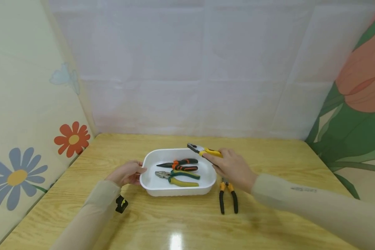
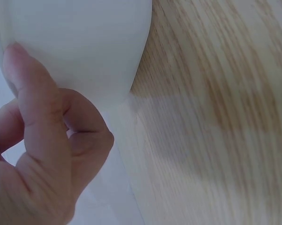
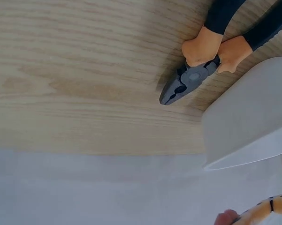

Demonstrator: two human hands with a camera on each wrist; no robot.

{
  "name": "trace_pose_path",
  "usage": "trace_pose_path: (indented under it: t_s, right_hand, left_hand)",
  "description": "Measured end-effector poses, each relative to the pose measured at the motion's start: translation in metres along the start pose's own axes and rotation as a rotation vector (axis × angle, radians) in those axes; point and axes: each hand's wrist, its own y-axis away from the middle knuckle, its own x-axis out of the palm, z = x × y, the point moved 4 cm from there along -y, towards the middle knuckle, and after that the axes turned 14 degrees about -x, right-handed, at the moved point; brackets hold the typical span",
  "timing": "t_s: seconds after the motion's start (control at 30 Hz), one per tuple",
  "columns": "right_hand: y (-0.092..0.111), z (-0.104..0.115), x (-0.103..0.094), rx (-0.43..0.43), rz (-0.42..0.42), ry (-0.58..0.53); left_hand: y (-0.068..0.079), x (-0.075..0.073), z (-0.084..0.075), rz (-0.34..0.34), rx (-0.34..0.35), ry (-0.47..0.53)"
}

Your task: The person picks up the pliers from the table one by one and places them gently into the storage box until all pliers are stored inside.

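Note:
At its left end a white basin (image 1: 178, 192) is pinched by my left hand (image 1: 129, 172), with the thumb (image 2: 35, 70) over the rim. In the basin lie black-and-orange long-nose pliers (image 1: 174, 164) and green-and-yellow combination pliers (image 1: 185, 184). My right hand (image 1: 235, 170) grips yellow-and-black combination pliers (image 1: 210, 152) by the handles, their head pointing left over the basin's back right rim. Only a bit of this hand and a yellow handle (image 3: 255, 214) show in the right wrist view. Beside the basin, orange-and-black pliers (image 3: 192, 79) lie on the table, handles spread.
The wood-grain table (image 1: 162, 222) ends at a white-covered wall (image 1: 187, 86) behind. By the left sleeve is a small black thing with a yellow mark (image 1: 121, 204). Flower-patterned panels (image 1: 18, 104) stand at both sides.

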Motion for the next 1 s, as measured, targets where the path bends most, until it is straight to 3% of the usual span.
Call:
trace_pose_path:
  t_s: [0.47, 0.7, 1.0]
  right_hand:
    - [-0.014, 0.006, 0.005, -0.137, 0.000, 0.040]
    - [-0.024, 0.008, 0.006, -0.208, 0.054, 0.059]
    - [-0.034, 0.010, 0.008, -0.325, 0.122, 0.162]
  left_hand:
    - [0.003, 0.000, 0.000, -0.025, 0.005, -0.032]
    - [0.005, 0.000, -0.001, -0.028, -0.009, -0.024]
    - [0.003, 0.000, -0.001, -0.032, -0.014, -0.008]
